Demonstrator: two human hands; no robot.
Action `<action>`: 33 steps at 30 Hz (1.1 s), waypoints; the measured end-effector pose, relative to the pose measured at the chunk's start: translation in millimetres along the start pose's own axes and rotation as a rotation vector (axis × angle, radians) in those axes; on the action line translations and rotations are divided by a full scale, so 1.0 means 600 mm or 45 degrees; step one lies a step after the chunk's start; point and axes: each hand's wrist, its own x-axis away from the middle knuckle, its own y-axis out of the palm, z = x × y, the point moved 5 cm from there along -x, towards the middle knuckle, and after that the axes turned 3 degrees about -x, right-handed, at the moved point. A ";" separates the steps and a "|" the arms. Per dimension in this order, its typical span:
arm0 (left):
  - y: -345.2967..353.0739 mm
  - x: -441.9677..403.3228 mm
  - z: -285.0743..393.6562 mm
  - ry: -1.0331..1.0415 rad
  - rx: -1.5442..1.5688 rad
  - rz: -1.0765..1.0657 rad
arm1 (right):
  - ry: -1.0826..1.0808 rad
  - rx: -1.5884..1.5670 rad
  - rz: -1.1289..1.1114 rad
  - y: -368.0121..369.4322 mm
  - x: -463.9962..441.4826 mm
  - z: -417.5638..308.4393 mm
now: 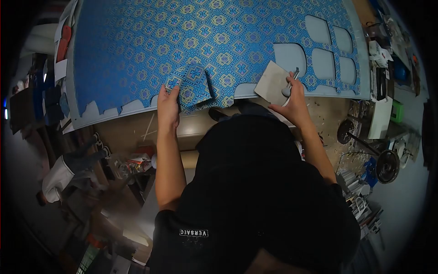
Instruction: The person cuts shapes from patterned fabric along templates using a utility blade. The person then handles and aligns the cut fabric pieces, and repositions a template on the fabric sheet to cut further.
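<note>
A large sheet of blue patterned fabric (pixel 137 50) covers most of the table, with ragged cuts along its near edge. My left hand (pixel 168 106) is closed at the near edge, thumb and fingers pinching the left side of a cut piece of blue patterned fabric (pixel 196 84). That piece lies tilted over the sheet and casts a dark shadow at its right. My right hand (pixel 295 101) is closed around a slim silver knife-like tool (pixel 296 73). A beige card template (pixel 272 84) sits against the same hand, its corner over a cut-out.
Several rounded cut-outs at the right bare the pale table surface (pixel 318 29). Red-handled scissors or a similar red tool (pixel 65 39) lies at the left edge. Another person (pixel 61 176) is at the far left. A black round-based stand (pixel 388 166) is at the right.
</note>
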 end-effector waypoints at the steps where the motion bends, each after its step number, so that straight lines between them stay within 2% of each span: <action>1: 0.010 0.001 0.014 0.017 0.032 -0.045 | -0.025 0.002 0.006 -0.005 -0.007 0.005; 6: 0.027 -0.011 0.028 0.032 0.053 0.003 | -0.174 0.026 -0.076 -0.014 -0.050 0.004; 9: 0.025 -0.021 0.016 -0.026 -0.133 0.118 | -0.296 -0.018 -0.163 -0.004 -0.074 0.002; 11: 0.040 -0.010 0.019 -0.001 0.083 0.063 | -0.347 -0.082 -0.207 0.002 -0.083 -0.002; 16: 0.028 -0.036 0.003 0.006 -0.024 -0.070 | -0.495 -0.018 -0.151 0.010 -0.101 -0.036; 23: 0.050 -0.053 0.062 0.059 -0.186 -0.313 | -0.395 -0.036 -0.132 0.044 -0.089 -0.060; 27: 0.039 -0.095 0.028 0.067 -0.269 -0.456 | -0.234 0.000 -0.144 0.057 -0.067 -0.075; 29: 0.037 -0.109 0.012 0.086 -0.481 -0.471 | -0.138 0.004 -0.154 0.064 -0.053 -0.079; 33: 0.048 -0.118 0.002 0.150 -0.481 -0.648 | -0.021 0.030 -0.148 0.066 -0.025 -0.091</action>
